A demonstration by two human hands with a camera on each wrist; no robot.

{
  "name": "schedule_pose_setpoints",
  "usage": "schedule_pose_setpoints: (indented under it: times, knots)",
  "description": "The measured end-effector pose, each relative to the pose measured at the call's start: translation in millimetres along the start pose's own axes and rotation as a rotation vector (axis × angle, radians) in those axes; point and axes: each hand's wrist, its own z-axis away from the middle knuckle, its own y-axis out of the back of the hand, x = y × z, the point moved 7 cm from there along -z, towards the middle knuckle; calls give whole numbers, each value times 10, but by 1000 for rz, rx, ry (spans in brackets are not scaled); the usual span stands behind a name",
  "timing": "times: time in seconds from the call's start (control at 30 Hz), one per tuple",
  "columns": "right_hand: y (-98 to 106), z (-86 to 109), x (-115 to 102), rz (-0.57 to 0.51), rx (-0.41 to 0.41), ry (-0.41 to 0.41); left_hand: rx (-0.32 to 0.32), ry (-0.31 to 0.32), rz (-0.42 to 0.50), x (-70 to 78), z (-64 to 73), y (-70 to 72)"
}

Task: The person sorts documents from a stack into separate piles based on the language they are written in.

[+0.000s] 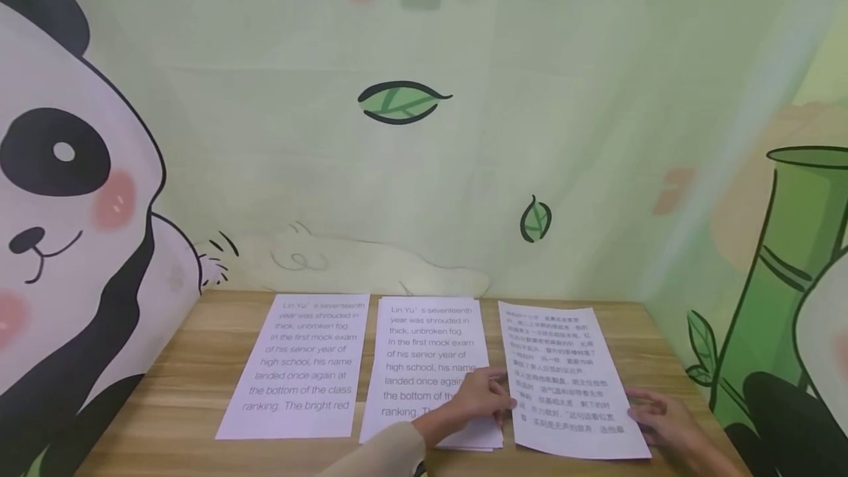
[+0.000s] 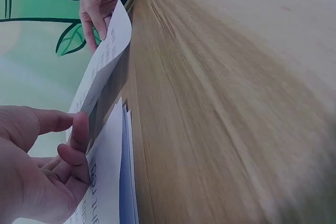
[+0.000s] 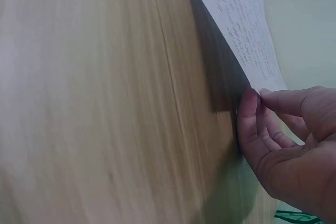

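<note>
A white sheet of paper point(image 1: 563, 381) printed with Chinese characters is at the right of the table, held by both hands. My left hand point(image 1: 482, 394) pinches its left edge between thumb and index finger, reaching across the middle English-text sheets point(image 1: 427, 341). On the opposite edge, near the lower corner, my right hand point(image 1: 669, 422) pinches the paper with thumb and fingertips. The right wrist view shows this sheet point(image 3: 241, 30) raised above the wood, with a shadow beneath. In the left wrist view, the sheet point(image 2: 102, 66) bends upward near the right hand point(image 2: 98, 3).
Another English-text sheet point(image 1: 294, 366) lies flat at the left. The middle sheets are a small stack point(image 2: 107, 182) with slightly uneven edges. Behind the wooden table point(image 1: 179, 381) hangs a green backdrop point(image 1: 278, 131) with a panda, leaves and bamboo.
</note>
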Motion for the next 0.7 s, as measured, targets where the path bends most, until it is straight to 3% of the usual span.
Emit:
schedule_pose_setpoints:
  times: [0.37, 0.7]
  knots:
    - [100, -127, -9, 147, 29, -46, -27, 11, -105, 77, -32, -36]
    - [197, -27, -90, 164, 45, 74, -23, -7, -155, 116, -44, 71]
